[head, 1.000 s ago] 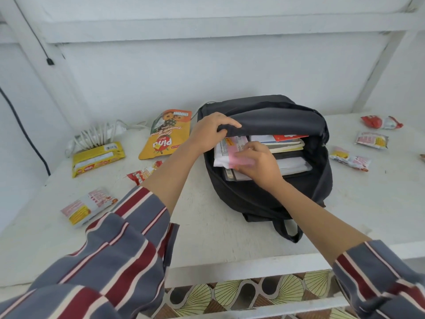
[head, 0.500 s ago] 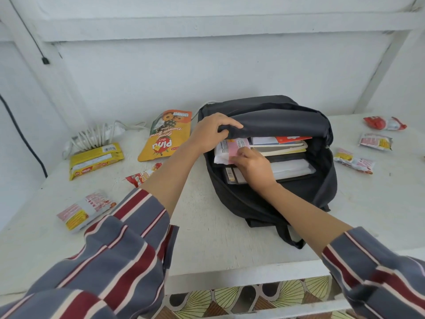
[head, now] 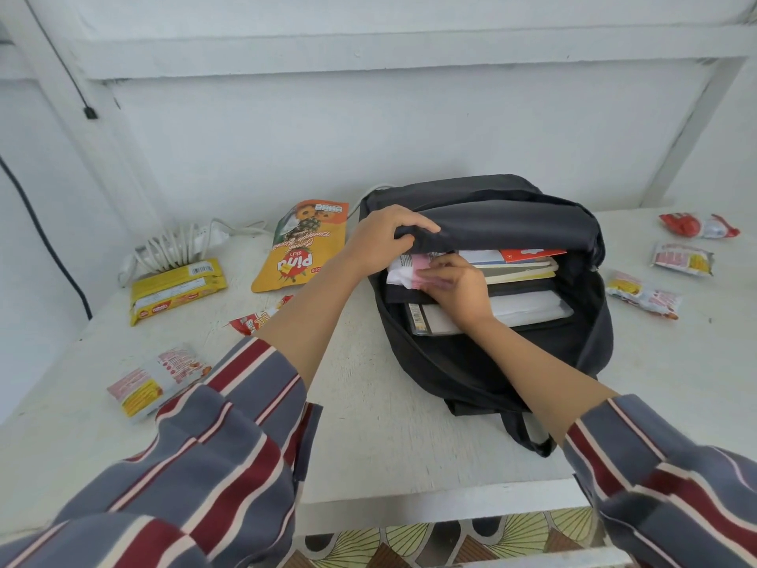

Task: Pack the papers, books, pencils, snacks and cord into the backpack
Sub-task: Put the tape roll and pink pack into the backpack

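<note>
At worktop's (head: 368,436) 12 o'clock, backpack (head: 491,371): left hand (head: 381,239) grips its flap (head: 512,235); right hand (head: 458,291) pinches pink snack packet (head: 403,270), now tucked deeper beside books (head: 520,268). Other snacks (head: 301,248), cord (head: 172,248) still outside.

We see the backpack (head: 471,375) in the middle of the table (head: 368,436), with books (head: 520,268) inside it. A snack bag (head: 303,248) and the cord (head: 176,246) lie left of it, small packs (head: 682,260) right.

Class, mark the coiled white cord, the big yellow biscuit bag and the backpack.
white cord (head: 167,248), head view, on its coiled loops.
yellow biscuit bag (head: 301,256), head view, middle of its printed front.
backpack (head: 504,217), head view, on the lifted top flap.
</note>
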